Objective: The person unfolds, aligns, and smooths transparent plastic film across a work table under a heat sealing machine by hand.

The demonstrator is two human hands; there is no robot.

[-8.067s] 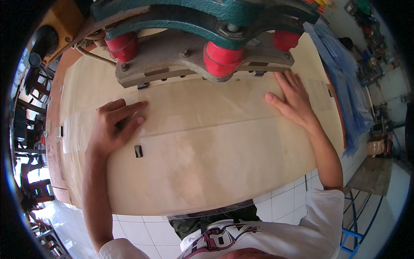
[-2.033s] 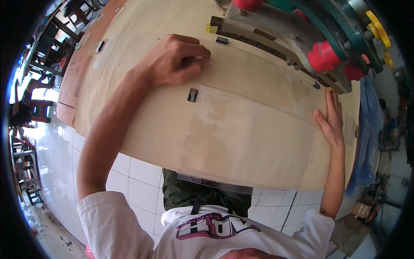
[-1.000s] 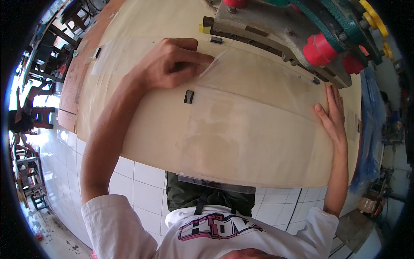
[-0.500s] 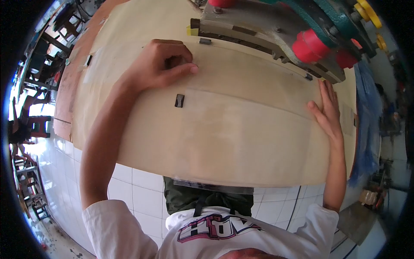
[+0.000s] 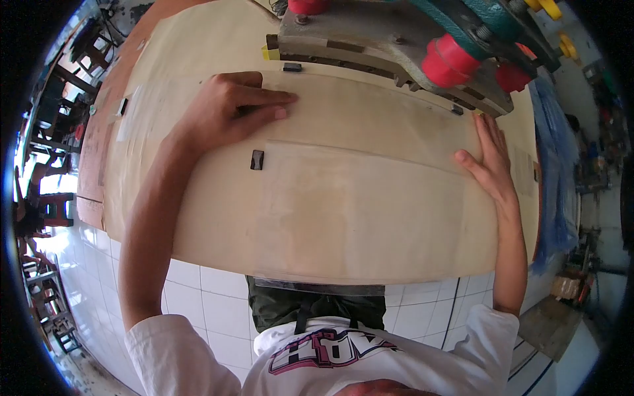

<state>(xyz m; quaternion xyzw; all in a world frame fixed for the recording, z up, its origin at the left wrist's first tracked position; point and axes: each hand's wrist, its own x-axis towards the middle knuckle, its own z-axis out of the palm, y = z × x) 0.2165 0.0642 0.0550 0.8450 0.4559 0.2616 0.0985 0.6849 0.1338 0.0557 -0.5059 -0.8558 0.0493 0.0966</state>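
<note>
My left hand (image 5: 228,109) rests on the pale tabletop at the upper left, index finger and thumb stretched to the right and the other fingers partly hidden. At the right, my right hand (image 5: 492,162) lies flat with its fingers forward, near the machine's metal edge. A clear plastic sheet (image 5: 403,218) is spread across the table between my arms and hangs slightly over the front edge. Small black blocks stand about: one block (image 5: 257,160) below my left hand, another block (image 5: 292,67) beyond it, and a third block (image 5: 457,110) near my right fingertips.
Over the far side of the table sits a machine with a grey metal plate (image 5: 350,36), red cylinders (image 5: 450,61) and a teal frame (image 5: 456,23). Blue plastic sheeting (image 5: 558,178) hangs at the right edge. Stools (image 5: 56,210) stand at the left on the tiled floor.
My left index finger and thumb have straightened from a curled shape. My right hand stays flat in nearly the same place. The whole view has shifted slightly.
</note>
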